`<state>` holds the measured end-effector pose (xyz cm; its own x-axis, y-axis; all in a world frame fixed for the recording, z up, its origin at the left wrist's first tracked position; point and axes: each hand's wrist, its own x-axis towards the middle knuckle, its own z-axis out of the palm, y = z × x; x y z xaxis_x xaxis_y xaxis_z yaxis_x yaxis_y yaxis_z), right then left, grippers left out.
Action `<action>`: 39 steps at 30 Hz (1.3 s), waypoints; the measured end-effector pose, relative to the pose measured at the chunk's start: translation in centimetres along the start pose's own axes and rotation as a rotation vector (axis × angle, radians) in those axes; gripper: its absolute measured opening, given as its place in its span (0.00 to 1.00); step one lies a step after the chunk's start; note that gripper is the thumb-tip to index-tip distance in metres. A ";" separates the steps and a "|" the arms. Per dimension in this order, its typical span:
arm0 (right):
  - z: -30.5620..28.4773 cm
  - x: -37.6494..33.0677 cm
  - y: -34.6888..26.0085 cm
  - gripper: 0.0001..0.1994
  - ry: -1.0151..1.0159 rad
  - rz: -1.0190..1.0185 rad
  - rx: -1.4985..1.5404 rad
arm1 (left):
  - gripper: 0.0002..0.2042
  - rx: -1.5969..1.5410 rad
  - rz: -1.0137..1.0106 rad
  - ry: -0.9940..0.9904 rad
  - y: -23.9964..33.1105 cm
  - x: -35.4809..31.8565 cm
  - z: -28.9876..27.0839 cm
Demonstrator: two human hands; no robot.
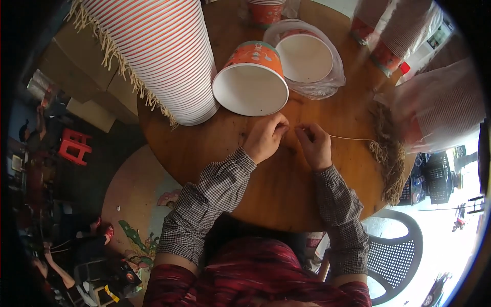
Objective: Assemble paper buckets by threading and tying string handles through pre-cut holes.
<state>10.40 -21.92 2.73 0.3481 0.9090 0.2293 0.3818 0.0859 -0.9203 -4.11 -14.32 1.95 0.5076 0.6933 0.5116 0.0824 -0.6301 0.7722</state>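
Note:
Both my hands rest on a round wooden table [266, 189]. My left hand [265, 138] and my right hand [313, 145] pinch a thin beige string [348, 137] between fingertips, close together. The string runs right to a bundle of cut strings [388, 148] lying near the table's right edge. Just beyond my left hand an orange paper cup [253, 78] lies on its side, its white inside facing me.
A tall stack of striped cups with string fringes [158, 51] leans at the left. More cups in clear plastic [307, 56] lie behind; bagged cup stacks [440, 105] sit at the right. A dark plastic chair [396, 250] stands lower right, a red stool [74, 146] on the floor left.

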 end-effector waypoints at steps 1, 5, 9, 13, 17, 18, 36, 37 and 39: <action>0.1 0.0 0.0 0.05 0.004 -0.006 -0.003 | 0.05 0.020 0.010 -0.003 -0.1 0.0 0.0; 0.1 0.2 1.2 0.06 -0.006 -0.012 0.001 | 0.07 0.087 0.075 0.014 -0.4 0.2 -0.1; -0.6 0.9 3.1 0.06 0.069 0.028 0.085 | 0.10 0.417 0.104 0.120 -0.7 0.7 -1.2; -0.9 1.8 3.3 0.06 -0.008 0.268 0.356 | 0.22 0.806 0.068 0.106 -2.9 0.6 -1.8; -0.5 2.3 3.0 0.05 0.020 0.325 0.571 | 0.23 0.791 -0.049 -0.015 -4.3 1.6 -1.9; -0.3 2.5 3.0 0.05 0.051 0.314 0.660 | 0.23 0.788 -0.046 -0.023 -4.3 1.7 -1.8; 0.0 0.4 0.8 0.03 -0.195 0.207 0.899 | 0.13 -0.009 -0.058 0.032 0.3 0.7 -0.2; 0.1 0.4 0.8 0.04 -0.212 0.211 0.872 | 0.14 -0.038 -0.034 0.046 -0.1 0.6 -0.2; -0.1 0.3 0.7 0.04 -0.206 0.224 0.890 | 0.14 -0.025 -0.054 0.024 0.4 0.7 -0.2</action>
<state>10.87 -21.59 2.15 0.1432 0.9891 0.0354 -0.5000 0.1031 -0.8598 -3.87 -14.02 2.63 0.4822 0.7346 0.4772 0.0875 -0.5824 0.8082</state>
